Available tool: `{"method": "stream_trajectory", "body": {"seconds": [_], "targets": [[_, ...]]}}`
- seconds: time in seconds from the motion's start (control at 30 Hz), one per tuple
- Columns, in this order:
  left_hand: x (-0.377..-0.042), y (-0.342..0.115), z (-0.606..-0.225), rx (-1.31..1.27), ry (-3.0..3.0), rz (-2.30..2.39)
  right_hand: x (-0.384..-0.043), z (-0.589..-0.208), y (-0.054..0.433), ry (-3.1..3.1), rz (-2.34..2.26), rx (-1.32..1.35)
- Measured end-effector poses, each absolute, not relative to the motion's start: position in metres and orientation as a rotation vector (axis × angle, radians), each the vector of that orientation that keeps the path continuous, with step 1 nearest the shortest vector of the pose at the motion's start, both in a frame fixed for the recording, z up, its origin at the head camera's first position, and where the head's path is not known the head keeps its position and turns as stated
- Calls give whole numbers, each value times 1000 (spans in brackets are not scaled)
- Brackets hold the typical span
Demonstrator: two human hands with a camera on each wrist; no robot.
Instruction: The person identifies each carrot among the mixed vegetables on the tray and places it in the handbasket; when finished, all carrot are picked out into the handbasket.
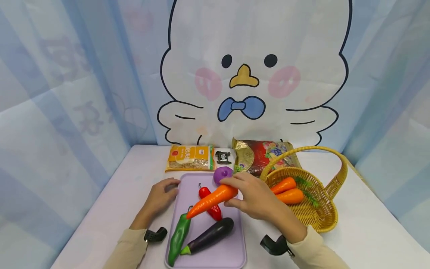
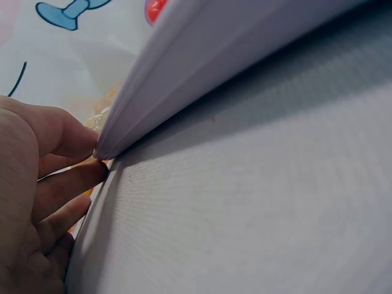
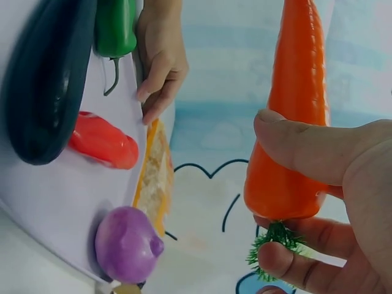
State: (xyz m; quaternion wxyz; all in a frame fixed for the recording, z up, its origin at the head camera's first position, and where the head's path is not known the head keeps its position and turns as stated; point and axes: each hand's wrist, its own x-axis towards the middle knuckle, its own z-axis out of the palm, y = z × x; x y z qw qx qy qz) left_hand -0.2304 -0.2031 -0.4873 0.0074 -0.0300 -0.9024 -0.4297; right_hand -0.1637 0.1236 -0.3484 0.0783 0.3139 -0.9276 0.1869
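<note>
My right hand [image 1: 253, 196] holds an orange carrot [image 1: 212, 201] by its thick end, raised over the lavender tray [image 1: 239, 239]. In the right wrist view its thumb lies across the carrot [image 3: 300, 73], and the green leafy top [image 3: 275, 248] shows among the fingers. My left hand [image 1: 160, 200] pinches the tray's rim near its far left corner; in the left wrist view the fingertips sit at the rim [image 2: 141, 101]. On the tray lie a green pepper [image 1: 179, 239], an eggplant [image 1: 211, 236], a red pepper [image 1: 215, 212] partly behind the carrot, and a purple onion [image 1: 222, 175].
A yellow wicker basket [image 1: 330, 220] with two more carrots [image 1: 291, 196] stands right of the tray, its handle arching high. Behind the tray lie an orange-yellow food bag [image 1: 189, 157], a small black-and-white packet [image 1: 223, 157] and a red-gold bag [image 1: 258, 155]. Curtains surround the white table.
</note>
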Motion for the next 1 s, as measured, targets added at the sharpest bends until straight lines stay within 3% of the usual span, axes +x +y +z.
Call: {"method": "stream_trajectory", "body": {"seconds": [1.0], "targets": [[-233, -205, -490, -151, -2791, -1341, -139, -356, 186, -2805, 587, 743]]}}
